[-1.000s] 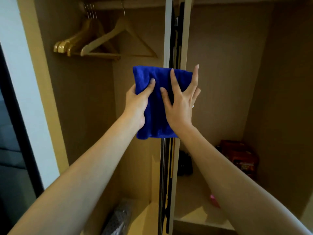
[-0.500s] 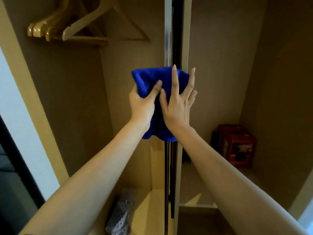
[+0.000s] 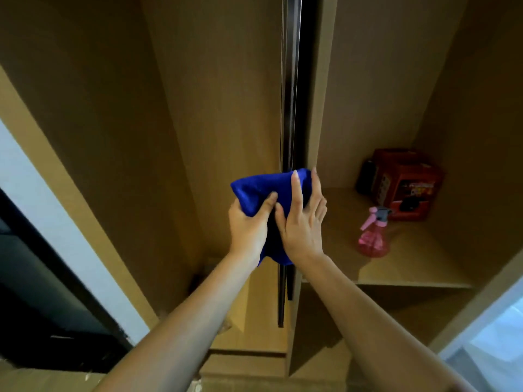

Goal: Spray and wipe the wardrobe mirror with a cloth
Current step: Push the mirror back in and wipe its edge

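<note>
**Blue cloth pressed to the edge of the wardrobe door**

Wood-toned wardrobe panels (image 3: 93, 108) fill the view, with a dark screen-like surface and a pale wall strip at the far left. Left of centre, the left hand (image 3: 247, 224) grips a blue cloth (image 3: 254, 190), its thumb and curled fingers bunching the fabric. Behind the cloth runs the thin upright edge of a sliding door (image 3: 288, 80), seen end-on with its metal trim; whether this is the mirror cannot be told from here. The cloth lies against that edge about halfway up. Just to the right, the right hand (image 3: 304, 222) presses flat on the cloth, fingers (image 3: 295, 188) straight and pointing up, not curled round it. Further right, an open compartment has a wooden shelf (image 3: 410, 261). On it stands a pink spray bottle (image 3: 372, 236) with a grey trigger head, and behind it, in the back corner, a red box (image 3: 404, 182) beside a dark object too dim to identify.
</note>
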The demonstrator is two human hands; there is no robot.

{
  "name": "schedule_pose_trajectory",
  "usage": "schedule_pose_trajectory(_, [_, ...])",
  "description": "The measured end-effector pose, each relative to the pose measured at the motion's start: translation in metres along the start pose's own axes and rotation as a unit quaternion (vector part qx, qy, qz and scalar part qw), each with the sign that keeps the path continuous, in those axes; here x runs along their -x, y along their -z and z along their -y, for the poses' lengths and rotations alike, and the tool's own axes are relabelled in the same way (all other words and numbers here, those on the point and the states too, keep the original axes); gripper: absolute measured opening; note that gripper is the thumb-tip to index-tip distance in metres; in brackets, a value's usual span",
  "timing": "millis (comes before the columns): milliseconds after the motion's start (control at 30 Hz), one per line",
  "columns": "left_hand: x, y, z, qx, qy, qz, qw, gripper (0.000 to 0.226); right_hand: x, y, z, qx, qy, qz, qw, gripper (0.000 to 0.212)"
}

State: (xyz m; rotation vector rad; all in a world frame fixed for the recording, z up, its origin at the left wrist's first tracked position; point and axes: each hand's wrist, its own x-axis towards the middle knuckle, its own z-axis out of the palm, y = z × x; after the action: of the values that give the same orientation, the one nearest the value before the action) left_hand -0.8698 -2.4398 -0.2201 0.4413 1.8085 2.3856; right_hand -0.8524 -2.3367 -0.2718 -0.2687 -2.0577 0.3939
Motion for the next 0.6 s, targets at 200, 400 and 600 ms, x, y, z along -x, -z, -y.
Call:
schedule_pose_trajectory(200, [0.012,0.016,0.056,-0.020,0.046,-0.002,0.999,0.017,0.054,-0.022,-0.023,-0.012,-0.003,0.032,0.999,0.062])
schedule_pose_trajectory(400, [0.028,0.023,0.095,-0.016,0.070,-0.014,0.997,0.009,0.094,-0.039,-0.041,-0.008,-0.005,0.051,0.999,0.060])
schedule_pose_trajectory(600, [0.032,0.016,0.090,0.002,0.057,-0.046,0.997,0.012,0.088,-0.035,-0.037,-0.031,-0.004,0.038,0.999,0.058])
